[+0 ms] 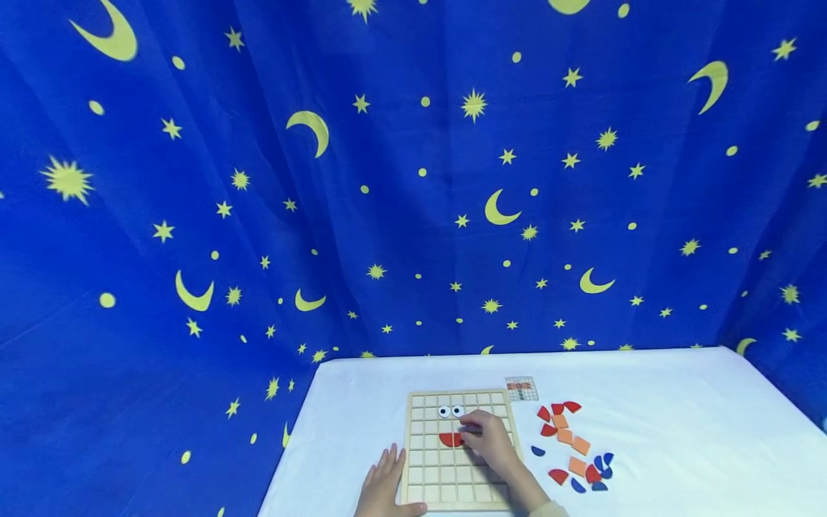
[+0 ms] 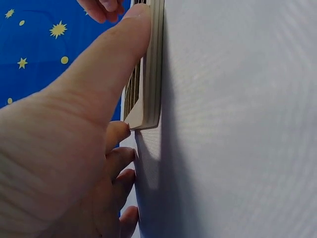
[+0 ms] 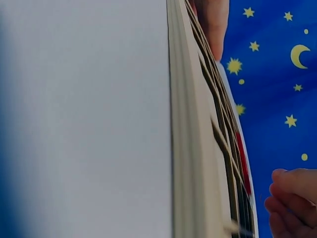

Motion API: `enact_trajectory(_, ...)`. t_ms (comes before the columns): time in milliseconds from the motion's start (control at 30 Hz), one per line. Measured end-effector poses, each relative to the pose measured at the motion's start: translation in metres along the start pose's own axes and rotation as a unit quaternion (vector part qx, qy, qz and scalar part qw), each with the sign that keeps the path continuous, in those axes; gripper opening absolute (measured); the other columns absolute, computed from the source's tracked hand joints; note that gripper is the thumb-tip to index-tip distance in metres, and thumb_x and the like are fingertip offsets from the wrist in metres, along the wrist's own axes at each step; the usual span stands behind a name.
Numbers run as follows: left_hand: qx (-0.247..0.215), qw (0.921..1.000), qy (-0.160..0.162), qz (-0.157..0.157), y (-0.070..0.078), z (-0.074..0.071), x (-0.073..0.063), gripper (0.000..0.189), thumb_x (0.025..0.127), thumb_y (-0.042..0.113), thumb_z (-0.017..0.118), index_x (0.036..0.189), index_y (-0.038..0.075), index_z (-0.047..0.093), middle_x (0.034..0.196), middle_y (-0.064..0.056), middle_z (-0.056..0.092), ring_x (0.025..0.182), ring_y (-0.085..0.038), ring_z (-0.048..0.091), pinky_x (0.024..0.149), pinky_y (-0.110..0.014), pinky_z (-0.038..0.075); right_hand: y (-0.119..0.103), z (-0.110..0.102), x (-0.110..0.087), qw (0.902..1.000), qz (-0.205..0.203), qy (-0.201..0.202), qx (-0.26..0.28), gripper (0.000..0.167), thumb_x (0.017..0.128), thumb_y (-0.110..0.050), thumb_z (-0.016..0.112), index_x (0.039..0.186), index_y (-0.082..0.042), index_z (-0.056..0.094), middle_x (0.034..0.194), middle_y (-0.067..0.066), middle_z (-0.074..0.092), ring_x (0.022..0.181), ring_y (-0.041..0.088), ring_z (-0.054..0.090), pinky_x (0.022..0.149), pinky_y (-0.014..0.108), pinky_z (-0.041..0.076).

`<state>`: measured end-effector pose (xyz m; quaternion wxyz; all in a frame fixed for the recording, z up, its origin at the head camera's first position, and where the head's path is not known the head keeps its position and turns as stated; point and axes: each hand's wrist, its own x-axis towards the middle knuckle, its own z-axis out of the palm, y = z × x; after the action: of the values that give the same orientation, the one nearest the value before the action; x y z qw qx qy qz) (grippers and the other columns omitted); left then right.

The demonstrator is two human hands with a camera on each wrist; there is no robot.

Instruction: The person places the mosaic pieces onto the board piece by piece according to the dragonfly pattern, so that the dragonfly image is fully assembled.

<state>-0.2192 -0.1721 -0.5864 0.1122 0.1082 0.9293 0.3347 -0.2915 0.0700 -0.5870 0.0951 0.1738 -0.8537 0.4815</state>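
A wooden grid board [image 1: 431,475] lies on the white-covered table. Two white eye pieces with black pupils [image 1: 444,411] sit side by side in its upper cells. Below them, red quarter-round pieces [image 1: 447,439] form a half-disc in neighbouring cells. My left hand [image 1: 382,488] lies along the board's left side, fingers extended, the thumb resting on the near frame. Over the board's right half hovers my right hand [image 1: 489,439], its fingers loosely bent beside the eyes and red pieces. A gap shows between its thumb and forefinger, with nothing seen in it.
To the right of the board lie scattered orange squares [image 1: 580,446], red quarter-rounds [image 1: 558,476] and blue half-rounds [image 1: 578,485]. A small picture card [image 1: 521,388] with a grid pattern lies at the board's far right corner. A blue curtain [image 1: 413,230] with yellow moons and stars hangs behind.
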Motion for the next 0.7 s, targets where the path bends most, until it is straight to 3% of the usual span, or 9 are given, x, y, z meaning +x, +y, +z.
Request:
enact_trajectory(200,-0.004,1.0,0.001,0.003,-0.001,0.0,0.001,0.103,0.07,0.046,0.079,0.143,-0.009,0.031,0.151,-0.034,0.024,0.139,-0.055,0.018,0.109,-0.071,0.014,0.004,-0.014,-0.005,0.9991,-0.005,0.039,-0.016,0.021,0.074,0.004,0.074,0.094,0.0,0.071,0.089,0.009,0.071,0.081,0.023,0.069,0.073,0.023,0.058)
enact_trajectory(500,0.012,0.9998,0.013,0.004,-0.003,-0.001,0.002,0.104,0.068,0.047,0.08,0.142,-0.01,0.034,0.15,-0.034,0.027,0.138,-0.054,0.021,0.107,-0.071,0.018,0.009,-0.042,-0.015,0.9945,0.032,0.093,-0.036,0.022,0.072,0.006,0.075,0.091,-0.003,0.072,0.085,0.002,0.072,0.079,0.016,0.066,0.073,0.025,0.056)
enact_trajectory(700,0.005,1.0,0.002,-0.004,0.0,0.001,0.002,0.105,0.068,0.049,0.08,0.143,-0.008,0.033,0.15,-0.034,0.026,0.139,-0.054,0.02,0.108,-0.071,0.016,0.02,-0.063,-0.029,0.9902,0.056,0.119,-0.046,0.022,0.071,0.005,0.076,0.091,-0.004,0.073,0.086,0.001,0.072,0.079,0.013,0.065,0.075,0.026,0.055)
